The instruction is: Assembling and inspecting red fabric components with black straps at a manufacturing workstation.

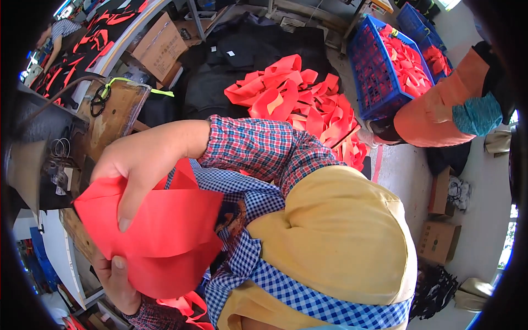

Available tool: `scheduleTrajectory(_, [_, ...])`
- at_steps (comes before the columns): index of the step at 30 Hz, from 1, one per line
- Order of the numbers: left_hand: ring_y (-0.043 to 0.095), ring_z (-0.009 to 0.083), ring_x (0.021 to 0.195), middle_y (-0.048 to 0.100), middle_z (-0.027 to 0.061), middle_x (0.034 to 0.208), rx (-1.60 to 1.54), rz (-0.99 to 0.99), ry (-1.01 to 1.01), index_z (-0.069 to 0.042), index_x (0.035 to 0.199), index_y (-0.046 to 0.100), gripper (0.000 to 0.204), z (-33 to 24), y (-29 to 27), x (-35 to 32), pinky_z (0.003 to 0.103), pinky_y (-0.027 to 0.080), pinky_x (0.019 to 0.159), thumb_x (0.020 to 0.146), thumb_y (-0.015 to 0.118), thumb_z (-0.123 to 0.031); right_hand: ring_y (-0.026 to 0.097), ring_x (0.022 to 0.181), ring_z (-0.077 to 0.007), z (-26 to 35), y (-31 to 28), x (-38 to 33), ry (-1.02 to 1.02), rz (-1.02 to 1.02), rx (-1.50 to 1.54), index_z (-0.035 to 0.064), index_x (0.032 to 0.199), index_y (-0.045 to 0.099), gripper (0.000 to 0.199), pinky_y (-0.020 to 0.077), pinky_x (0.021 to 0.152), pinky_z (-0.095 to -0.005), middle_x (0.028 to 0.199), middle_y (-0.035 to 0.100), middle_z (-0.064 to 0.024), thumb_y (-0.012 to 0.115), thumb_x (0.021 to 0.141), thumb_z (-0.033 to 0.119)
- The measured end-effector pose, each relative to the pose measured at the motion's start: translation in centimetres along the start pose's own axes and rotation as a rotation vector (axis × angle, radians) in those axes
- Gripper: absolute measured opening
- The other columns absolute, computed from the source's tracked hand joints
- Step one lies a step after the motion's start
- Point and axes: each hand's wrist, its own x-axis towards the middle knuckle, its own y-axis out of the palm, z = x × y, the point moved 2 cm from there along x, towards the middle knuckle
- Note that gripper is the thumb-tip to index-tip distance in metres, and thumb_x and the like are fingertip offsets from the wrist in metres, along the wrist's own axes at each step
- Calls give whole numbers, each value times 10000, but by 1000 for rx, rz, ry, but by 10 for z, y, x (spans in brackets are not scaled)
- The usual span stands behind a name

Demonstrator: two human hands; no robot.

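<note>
Left hand: I see it gripping the lower edge of the red fabric piece, thumb on top.
Right hand: clamped on the same piece's upper edge, before my apron.
Farther: red strap pile on the floor, blue crate beyond.

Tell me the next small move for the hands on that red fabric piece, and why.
Probably slide the upper hand toward the free corner to flatten the red fabric piece: it is bunched and folded between both hands, and the lower hand only pinches its bottom edge with the thumb.
</note>
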Motion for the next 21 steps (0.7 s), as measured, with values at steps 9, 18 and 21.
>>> scheduleTrajectory(9, [546, 98, 804, 620, 63, 934, 646, 193, -94, 40, 1037, 584, 283, 0, 43, 39, 222, 428, 741, 789, 685, -52, 604, 893, -362, -7, 16, -8, -283, -216, -792, -28, 913, 630, 504, 481, 750, -411, 855, 642, -188, 682, 773, 454])
scheduleTrajectory(18, [482, 267, 584, 493, 156, 680, 844, 243, -8, 44, 829, 546, 203, 27, 37, 37, 331, 392, 557, 737, 693, -60, 635, 696, -360, -51, 28, -5, 150, 152, -944, 29, 782, 658, 285, 491, 606, -452, 714, 642, -173, 632, 761, 312])
scheduleTrajectory(21, [498, 157, 646, 515, 130, 710, 633, 155, -85, 40, 909, 571, 187, 23, 30, 34, 283, 410, 612, 825, 659, -102, 634, 718, -357, -42, 22, 11, 223, 187, -890, 27, 805, 661, 274, 494, 637, -438, 729, 644, -168, 647, 757, 296])
